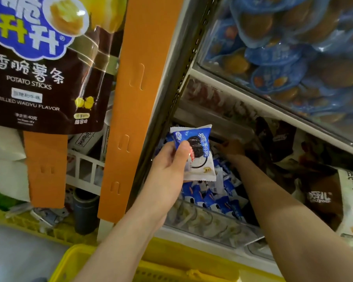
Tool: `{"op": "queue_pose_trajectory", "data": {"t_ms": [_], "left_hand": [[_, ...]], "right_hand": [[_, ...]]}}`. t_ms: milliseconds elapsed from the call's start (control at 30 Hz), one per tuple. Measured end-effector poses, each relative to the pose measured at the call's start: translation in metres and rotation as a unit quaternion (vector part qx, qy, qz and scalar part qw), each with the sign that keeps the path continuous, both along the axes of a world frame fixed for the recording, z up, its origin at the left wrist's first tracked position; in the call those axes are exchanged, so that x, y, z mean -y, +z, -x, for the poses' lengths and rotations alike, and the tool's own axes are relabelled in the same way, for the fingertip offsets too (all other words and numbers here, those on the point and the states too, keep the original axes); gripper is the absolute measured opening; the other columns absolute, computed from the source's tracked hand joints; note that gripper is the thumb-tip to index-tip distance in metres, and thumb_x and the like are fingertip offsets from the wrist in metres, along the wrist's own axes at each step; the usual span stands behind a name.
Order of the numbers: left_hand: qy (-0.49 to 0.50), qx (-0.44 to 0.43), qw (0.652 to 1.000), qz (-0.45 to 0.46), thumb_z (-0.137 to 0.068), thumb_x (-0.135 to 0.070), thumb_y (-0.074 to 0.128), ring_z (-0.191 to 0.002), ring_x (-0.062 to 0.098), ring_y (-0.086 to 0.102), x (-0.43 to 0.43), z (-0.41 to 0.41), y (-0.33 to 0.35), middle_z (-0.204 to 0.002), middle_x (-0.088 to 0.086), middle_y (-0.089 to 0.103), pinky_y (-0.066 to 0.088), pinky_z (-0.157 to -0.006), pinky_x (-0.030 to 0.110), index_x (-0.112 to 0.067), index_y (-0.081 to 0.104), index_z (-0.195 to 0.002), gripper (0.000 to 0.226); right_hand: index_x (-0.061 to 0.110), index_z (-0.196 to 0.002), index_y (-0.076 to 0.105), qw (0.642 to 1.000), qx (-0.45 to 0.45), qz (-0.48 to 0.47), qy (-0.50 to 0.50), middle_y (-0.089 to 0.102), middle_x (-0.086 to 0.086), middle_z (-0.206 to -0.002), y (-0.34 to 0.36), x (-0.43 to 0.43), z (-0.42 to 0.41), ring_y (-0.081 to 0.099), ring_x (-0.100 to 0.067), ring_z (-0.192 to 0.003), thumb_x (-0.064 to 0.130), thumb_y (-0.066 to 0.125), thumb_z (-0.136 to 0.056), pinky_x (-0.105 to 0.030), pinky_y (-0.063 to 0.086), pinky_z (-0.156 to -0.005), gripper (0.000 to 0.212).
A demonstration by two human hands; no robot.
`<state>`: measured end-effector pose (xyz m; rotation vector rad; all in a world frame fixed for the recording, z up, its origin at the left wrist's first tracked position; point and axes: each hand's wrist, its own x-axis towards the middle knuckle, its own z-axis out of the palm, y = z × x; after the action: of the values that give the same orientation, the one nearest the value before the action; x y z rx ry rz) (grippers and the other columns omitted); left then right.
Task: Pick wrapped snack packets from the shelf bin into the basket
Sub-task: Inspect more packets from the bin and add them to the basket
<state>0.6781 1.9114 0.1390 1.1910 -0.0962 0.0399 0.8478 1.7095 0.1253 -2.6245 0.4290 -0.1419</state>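
L hand (169, 159) grip pinches snack pkt (200, 159); R hand (231, 148) in bin (204, 219), grip unclear

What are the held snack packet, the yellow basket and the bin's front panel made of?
Snack packet: thin glossy plastic film, probably; crimped serrated edges, sheen. Yellow basket: likely moulded hard plastic, smooth rounded rim. Bin's front panel: seemingly clear rigid plastic; packets show through it.

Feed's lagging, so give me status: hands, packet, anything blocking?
Left hand pinches blue-and-white wrapped cookie packet over clear-fronted shelf bin. Right hand deep in bin, grip unclear. Yellow plastic basket below, nothing blocking.
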Motion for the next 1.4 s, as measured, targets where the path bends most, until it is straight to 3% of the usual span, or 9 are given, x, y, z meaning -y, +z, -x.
{"op": "queue_pose_trajectory", "data": {"t_ms": [167, 367, 533, 667, 767, 833, 1033, 1167, 1400], "left_hand": [[0.008, 0.002, 1.0, -0.014, -0.089, -0.047, 0.041, -0.093, 0.01, 0.062, 0.003, 0.0, -0.002, -0.096, -0.004, 0.065, 0.043, -0.074, 0.022, -0.021, 0.057, -0.109, 0.037], [0.023, -0.019, 1.0, -0.005, -0.09, -0.044, 0.042, -0.087, 0.011, 0.059, 0.006, 0.002, -0.001, -0.08, -0.005, 0.058, 0.041, -0.076, 0.026, -0.021, 0.052, -0.094, 0.025], [0.018, -0.03, 0.999, 0.008, -0.097, -0.038, 0.037, -0.09, 0.014, 0.058, 0.008, 0.013, 0.001, -0.078, -0.003, 0.054, 0.042, -0.081, 0.03, -0.024, 0.046, -0.079, 0.024], [0.015, -0.039, 0.999, 0.02, -0.1, -0.033, 0.033, -0.078, 0.003, 0.06, 0.006, 0.025, 0.006, -0.074, -0.008, 0.06, 0.046, -0.078, 0.029, -0.024, 0.05, -0.086, 0.024], [0.021, -0.058, 0.997, 0.046, -0.1, -0.032, 0.033, -0.089, 0.017, 0.059, 0.002, 0.034, 0.01, -0.091, 0.006, 0.059, 0.046, -0.091, 0.037, -0.021, 0.05, -0.094, 0.021], [0.012, -0.08, 0.994, 0.076, -0.099, -0.033, 0.035, -0.098, 0.026, 0.061, -0.001, 0.04, 0.012, -0.1, 0.013, 0.06, 0.048, -0.091, 0.045, -0.019, 0.047, -0.099, 0.019], [-0.058, -0.104, 0.988, 0.1, -0.093, -0.043, 0.037, -0.102, 0.032, 0.063, -0.008, 0.052, 0.013, -0.113, 0.021, 0.065, 0.047, -0.085, 0.045, -0.003, 0.052, -0.123, 0.052], [-0.105, -0.129, 0.973, 0.158, -0.096, -0.046, 0.028, -0.107, 0.031, 0.062, -0.007, 0.056, 0.007, -0.11, 0.015, 0.069, 0.042, -0.096, 0.047, -0.012, 0.057, -0.12, 0.05], [-0.092, -0.12, 0.974, 0.168, -0.097, -0.019, 0.043, -0.095, 0.024, 0.067, -0.007, 0.055, 0.011, -0.11, 0.01, 0.068, 0.056, -0.068, 0.035, -0.013, 0.055, -0.118, 0.025]], "right_hand": [[0.003, -0.1, 0.067, 0.999, 0.016, 0.032, 0.014, 0.066, -0.016, -0.106, 0.002, 0.0, 0.001, 0.061, -0.029, -0.095, 0.029, 0.054, -0.093, -0.03, 0.041, -0.078, 0.03], [0.008, -0.099, 0.064, 0.974, 0.217, 0.018, -0.066, 0.064, -0.015, -0.104, 0.026, -0.016, 0.026, 0.055, -0.022, -0.086, 0.025, 0.04, -0.098, -0.026, 0.034, -0.072, 0.029], [0.012, -0.106, 0.063, 0.942, 0.334, 0.007, 0.029, 0.066, -0.008, -0.093, 0.057, -0.041, 0.09, 0.064, -0.019, -0.08, 0.029, 0.047, -0.095, -0.026, 0.045, -0.063, 0.026], [0.024, -0.087, 0.066, 0.95, 0.243, -0.128, 0.146, 0.064, 0.01, -0.074, 0.06, -0.06, 0.141, 0.057, 0.008, -0.057, 0.024, 0.055, -0.092, -0.006, 0.043, -0.051, 0.011], [0.02, -0.081, 0.064, 0.95, 0.124, -0.241, 0.154, 0.069, -0.006, -0.082, 0.057, -0.076, 0.167, 0.062, -0.01, -0.069, 0.02, 0.057, -0.091, -0.026, 0.053, -0.061, 0.012], [0.021, -0.088, 0.059, 0.932, 0.095, -0.297, 0.185, 0.067, -0.007, -0.089, 0.059, -0.081, 0.182, 0.062, -0.015, -0.071, 0.022, 0.054, -0.093, -0.025, 0.054, -0.058, 0.007], [0.019, -0.109, 0.061, 0.922, 0.073, -0.238, 0.295, 0.069, 0.003, -0.101, 0.068, -0.084, 0.217, 0.066, -0.014, -0.091, 0.036, 0.056, -0.089, -0.037, 0.055, -0.082, 0.027], [0.017, -0.102, 0.068, 0.921, 0.083, -0.268, 0.27, 0.073, 0.005, -0.09, 0.071, -0.085, 0.223, 0.068, -0.007, -0.081, 0.026, 0.065, -0.085, -0.024, 0.055, -0.076, 0.02], [0.017, -0.094, 0.069, 0.873, 0.109, -0.453, 0.144, 0.073, -0.001, -0.088, 0.074, -0.067, 0.199, 0.068, -0.013, -0.078, 0.025, 0.058, -0.09, -0.024, 0.056, -0.069, 0.014]]}}
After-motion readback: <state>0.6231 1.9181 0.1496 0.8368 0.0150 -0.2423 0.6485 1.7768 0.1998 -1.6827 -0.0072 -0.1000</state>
